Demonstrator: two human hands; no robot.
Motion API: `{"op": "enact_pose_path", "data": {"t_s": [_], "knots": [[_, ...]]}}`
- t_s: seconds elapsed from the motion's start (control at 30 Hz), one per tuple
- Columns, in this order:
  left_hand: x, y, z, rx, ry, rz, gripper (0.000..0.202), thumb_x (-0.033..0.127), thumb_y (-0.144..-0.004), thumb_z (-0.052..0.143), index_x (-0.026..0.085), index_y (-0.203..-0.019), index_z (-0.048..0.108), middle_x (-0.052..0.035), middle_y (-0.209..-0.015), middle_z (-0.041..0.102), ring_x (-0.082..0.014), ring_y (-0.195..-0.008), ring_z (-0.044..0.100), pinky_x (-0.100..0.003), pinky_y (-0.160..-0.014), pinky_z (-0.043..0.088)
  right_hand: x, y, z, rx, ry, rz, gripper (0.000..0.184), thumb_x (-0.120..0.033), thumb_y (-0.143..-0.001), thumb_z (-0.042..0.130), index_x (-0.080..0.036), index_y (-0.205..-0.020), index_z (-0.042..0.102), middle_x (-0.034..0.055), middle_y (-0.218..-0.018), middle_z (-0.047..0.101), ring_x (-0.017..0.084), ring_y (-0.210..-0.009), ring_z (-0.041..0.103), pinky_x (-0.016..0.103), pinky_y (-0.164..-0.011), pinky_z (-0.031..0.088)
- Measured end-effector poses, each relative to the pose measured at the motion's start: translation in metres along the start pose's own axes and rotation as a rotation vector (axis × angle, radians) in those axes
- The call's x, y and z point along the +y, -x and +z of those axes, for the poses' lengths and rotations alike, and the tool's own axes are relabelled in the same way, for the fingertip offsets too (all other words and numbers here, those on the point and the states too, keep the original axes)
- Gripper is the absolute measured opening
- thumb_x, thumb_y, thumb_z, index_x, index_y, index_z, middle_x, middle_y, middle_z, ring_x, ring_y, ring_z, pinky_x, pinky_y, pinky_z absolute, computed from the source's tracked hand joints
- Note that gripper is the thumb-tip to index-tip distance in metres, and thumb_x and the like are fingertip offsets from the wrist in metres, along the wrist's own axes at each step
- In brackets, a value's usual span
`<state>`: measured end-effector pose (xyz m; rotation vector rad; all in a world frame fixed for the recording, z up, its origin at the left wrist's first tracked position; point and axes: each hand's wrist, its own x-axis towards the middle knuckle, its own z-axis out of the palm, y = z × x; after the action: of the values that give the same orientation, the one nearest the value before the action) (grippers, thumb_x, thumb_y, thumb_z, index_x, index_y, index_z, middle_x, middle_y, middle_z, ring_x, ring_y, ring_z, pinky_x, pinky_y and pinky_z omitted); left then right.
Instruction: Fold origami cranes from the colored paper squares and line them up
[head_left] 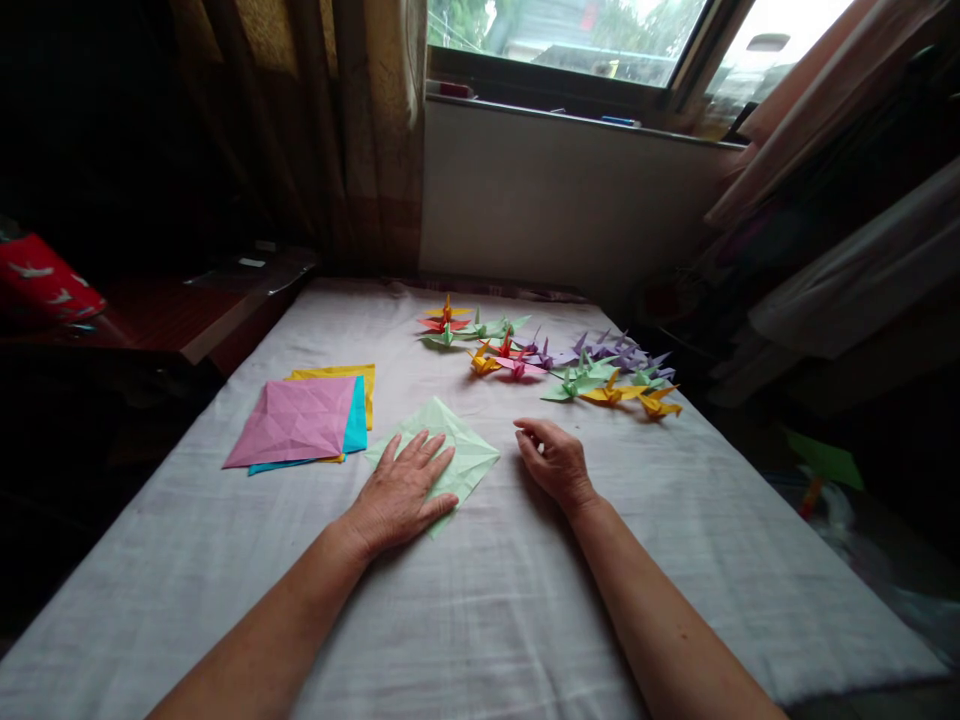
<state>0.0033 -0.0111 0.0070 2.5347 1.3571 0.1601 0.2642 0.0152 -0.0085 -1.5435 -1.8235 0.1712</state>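
Note:
A pale green square of origami paper [465,455] with crease lines lies turned cornerwise on the cloth-covered table. My left hand [405,490] rests flat on its left and lower part, fingers spread. To the right of the paper, apart from it, is my right hand [553,462], its fingers curled in with nothing visible in them. Left of my left hand lies a loose stack of creased paper sheets: a pink sheet [300,420] on top, with a blue sheet [356,420] and a yellow sheet [370,385] showing beneath.
Several folded paper cranes stand at the back right, among them an orange crane [613,390], a green crane [574,383] and a purple crane [540,350]. A window [562,40] is beyond the table [420,630]. Beside it, a dark wooden surface [172,330] is at left.

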Motion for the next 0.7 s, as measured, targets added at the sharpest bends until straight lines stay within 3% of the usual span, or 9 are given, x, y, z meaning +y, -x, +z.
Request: {"op": "enact_pose_path", "data": {"t_s": [0.13, 0.23, 0.3, 0.37, 0.5, 0.7], "knots": [[-0.004, 0.000, -0.002, -0.007, 0.077, 0.005, 0.060, 0.049, -0.094, 0.047, 0.021, -0.146, 0.043, -0.0105, -0.156, 0.036, -0.0299, -0.147, 0.025, -0.054, -0.120, 0.014, -0.016, 0.003, -0.004, -0.098, -0.099, -0.311, 0.022, -0.026, -0.087, 0.054, -0.023, -0.101, 0.071, 0.0065, -0.098, 0.073, 0.018, -0.087, 0.067, 0.032, -0.083, 0.053], [-0.020, 0.001, -0.007, 0.072, 0.197, -0.008, 0.053, 0.043, -0.097, 0.037, 0.019, -0.143, 0.048, -0.0084, -0.150, 0.047, -0.0239, -0.141, 0.039, -0.045, -0.119, 0.026, -0.028, 0.006, -0.005, -0.269, -0.099, -0.483, 0.026, -0.031, -0.083, 0.065, -0.025, -0.107, 0.070, 0.0076, -0.113, 0.071, 0.024, -0.107, 0.062, 0.042, -0.094, 0.049], [-0.036, 0.003, -0.010, 0.203, 0.232, -0.050, 0.049, 0.039, -0.097, 0.036, 0.019, -0.137, 0.055, -0.0077, -0.142, 0.056, -0.0224, -0.136, 0.046, -0.042, -0.117, 0.032, -0.033, 0.008, -0.004, -0.388, -0.055, -0.504, 0.038, -0.038, -0.078, 0.073, -0.026, -0.114, 0.067, 0.0088, -0.123, 0.067, 0.029, -0.121, 0.055, 0.048, -0.099, 0.045], [-0.051, 0.005, -0.012, 0.281, 0.199, -0.090, 0.044, 0.037, -0.093, 0.042, 0.019, -0.127, 0.064, -0.0083, -0.136, 0.061, -0.0263, -0.133, 0.049, -0.047, -0.116, 0.033, -0.035, 0.009, -0.002, -0.458, -0.021, -0.492, 0.047, -0.043, -0.076, 0.076, -0.027, -0.119, 0.066, 0.0091, -0.129, 0.064, 0.032, -0.127, 0.050, 0.051, -0.100, 0.042], [-0.065, 0.008, -0.014, 0.238, 0.190, -0.093, 0.039, 0.035, -0.090, 0.046, 0.021, -0.116, 0.070, -0.0083, -0.131, 0.065, -0.0291, -0.129, 0.053, -0.051, -0.113, 0.035, -0.033, 0.009, 0.004, -0.441, 0.016, -0.502, 0.035, -0.042, -0.081, 0.073, -0.028, -0.113, 0.068, 0.0080, -0.127, 0.066, 0.030, -0.122, 0.055, 0.047, -0.097, 0.042], [-0.059, 0.010, -0.020, 0.161, 0.195, -0.081, 0.042, 0.045, -0.090, 0.050, 0.022, -0.120, 0.069, -0.0100, -0.136, 0.061, -0.0311, -0.135, 0.046, -0.051, -0.115, 0.030, -0.031, 0.007, 0.009, -0.367, 0.016, -0.563, 0.026, -0.045, -0.089, 0.064, -0.026, -0.106, 0.071, 0.0078, -0.117, 0.070, 0.025, -0.108, 0.062, 0.041, -0.093, 0.043]]}}
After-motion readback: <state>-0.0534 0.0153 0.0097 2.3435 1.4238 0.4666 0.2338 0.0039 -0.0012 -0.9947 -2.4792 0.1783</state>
